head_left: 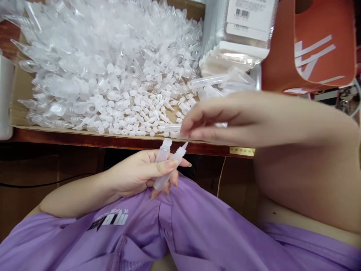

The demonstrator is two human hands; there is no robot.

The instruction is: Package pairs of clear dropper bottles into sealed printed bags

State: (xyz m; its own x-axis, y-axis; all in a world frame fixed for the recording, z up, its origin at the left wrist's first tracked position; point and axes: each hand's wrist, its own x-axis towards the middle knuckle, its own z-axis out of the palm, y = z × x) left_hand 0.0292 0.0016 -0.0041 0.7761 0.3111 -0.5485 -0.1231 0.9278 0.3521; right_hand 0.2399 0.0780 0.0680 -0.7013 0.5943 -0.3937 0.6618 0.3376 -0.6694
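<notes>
Here, left grip [141,171] closed on two tubes [166,165]; right grip [197,124], pinching a nozzle [169,128] above, should seat it squarely.

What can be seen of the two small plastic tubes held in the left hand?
The two plastic tubes are slim, translucent and whitish, and look like soft plastic. They lie side by side, tilted up toward the table edge. One ends in an open round neck; the other carries a pointed nozzle tip. The left hand grips them around their middle, thumb across the front, over a purple garment. The right hand hovers just above the nozzle tip; whether it touches cannot be told.
</notes>
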